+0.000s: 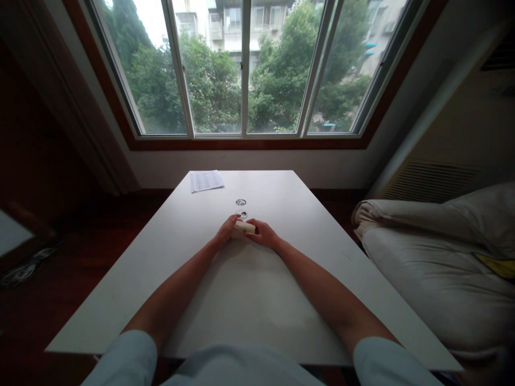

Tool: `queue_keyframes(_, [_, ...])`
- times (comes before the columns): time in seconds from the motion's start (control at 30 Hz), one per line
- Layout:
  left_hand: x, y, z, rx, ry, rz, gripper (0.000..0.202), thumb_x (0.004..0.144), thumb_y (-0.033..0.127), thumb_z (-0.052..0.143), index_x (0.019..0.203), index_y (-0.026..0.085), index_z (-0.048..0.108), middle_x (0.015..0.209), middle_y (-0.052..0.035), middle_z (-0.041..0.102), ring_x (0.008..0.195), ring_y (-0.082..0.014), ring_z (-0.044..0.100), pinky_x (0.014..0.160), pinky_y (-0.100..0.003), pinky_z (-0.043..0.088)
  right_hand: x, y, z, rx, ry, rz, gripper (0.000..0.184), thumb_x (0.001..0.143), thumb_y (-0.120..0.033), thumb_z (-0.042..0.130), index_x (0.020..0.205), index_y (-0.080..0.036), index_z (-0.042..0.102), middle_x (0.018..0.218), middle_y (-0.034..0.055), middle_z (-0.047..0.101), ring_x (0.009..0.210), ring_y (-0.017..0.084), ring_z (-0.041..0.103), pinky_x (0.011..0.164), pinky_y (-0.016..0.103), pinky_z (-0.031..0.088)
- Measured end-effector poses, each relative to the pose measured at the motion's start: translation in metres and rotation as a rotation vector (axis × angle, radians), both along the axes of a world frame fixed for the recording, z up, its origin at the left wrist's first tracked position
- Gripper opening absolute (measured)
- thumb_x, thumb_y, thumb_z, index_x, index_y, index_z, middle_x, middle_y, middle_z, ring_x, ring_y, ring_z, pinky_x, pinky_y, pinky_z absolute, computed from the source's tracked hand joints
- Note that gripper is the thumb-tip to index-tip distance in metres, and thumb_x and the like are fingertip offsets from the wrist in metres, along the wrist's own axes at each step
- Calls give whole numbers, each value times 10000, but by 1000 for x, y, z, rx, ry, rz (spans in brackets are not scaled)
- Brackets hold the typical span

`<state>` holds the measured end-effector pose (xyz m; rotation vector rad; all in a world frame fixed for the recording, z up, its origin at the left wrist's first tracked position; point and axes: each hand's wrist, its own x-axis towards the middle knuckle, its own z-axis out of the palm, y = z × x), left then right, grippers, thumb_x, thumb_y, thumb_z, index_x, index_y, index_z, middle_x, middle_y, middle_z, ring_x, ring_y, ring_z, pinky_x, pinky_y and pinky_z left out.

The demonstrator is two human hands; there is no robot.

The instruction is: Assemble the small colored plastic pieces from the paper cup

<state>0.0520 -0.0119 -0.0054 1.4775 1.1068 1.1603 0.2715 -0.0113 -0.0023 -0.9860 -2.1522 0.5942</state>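
On the floor at far left lies a tangle of cables, apart from the white table. At the table's far left corner lie some printed papers, out of reach of either hand. The left hand is on the table near its middle, its fingers lightly bent over the left end of a small cream block; its thumb is hard to make out, so how firm that hold is I cannot tell. The block sits between the two hands, low over or on the tabletop. Just beyond it are two small round pieces, the far disc lying apart and the near ring close to the left fingertips. The right hand has the block's right end between thumb and fingers, parted by about the block's thickness. To the right, off the table, is a padded sofa. The step in hand looks to be steadying the block with both hands; any move from here would call for keeping both ends level and clear of the ring.
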Motion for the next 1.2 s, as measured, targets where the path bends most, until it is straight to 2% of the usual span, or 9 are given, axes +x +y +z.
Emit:
queue_keyframes(0.17, [10,-6,2,-7,63,90,521,980,565,375,1224,195,649,1151,-88,713,959,-238,655,841,-351,542,1,0,-2,-31,22,-19,460,870,-559,692,1180,-219,674,888,23,715,710,168,596,674,275,483])
queue_keyframes(0.33, [12,-10,4,24,68,118,501,982,538,360,1181,176,642,1166,-106,699,973,-222,648,847,-332,536,1,2,-6,-11,25,-19,476,889,-549,672,1244,-235,632,840,8,690,678,163,580,654,271,473])
queue_keyframes(0.6, [10,-10,5,-65,-19,125,532,985,574,352,1216,175,615,1105,-107,707,893,-212,665,746,-322,550,2,4,-7,-10,57,-24,625,863,-562,706,1369,-230,552,917,27,706,688,167,586,671,286,492])
queue_keyframes(0.8, [11,-6,1,-96,-102,130,484,949,536,417,1151,157,641,1061,-107,710,854,-206,656,721,-317,543,2,4,-8,-26,75,-32,625,847,-541,724,1364,-232,557,932,30,716,721,180,614,693,296,516])
queue_keyframes(1.07, [8,-12,5,-51,-9,61,542,970,577,381,1162,167,678,1007,-90,717,809,-199,644,674,-295,519,5,7,-8,-119,176,-7,548,892,-568,656,1315,-225,595,971,39,725,786,194,651,718,299,534])
queue_keyframes(1.2, [8,-13,6,-37,48,73,562,979,579,345,1180,176,682,1005,-82,718,826,-206,645,698,-302,517,5,6,-6,-130,229,11,566,892,-588,656,1321,-226,583,998,45,723,815,198,656,736,303,538])
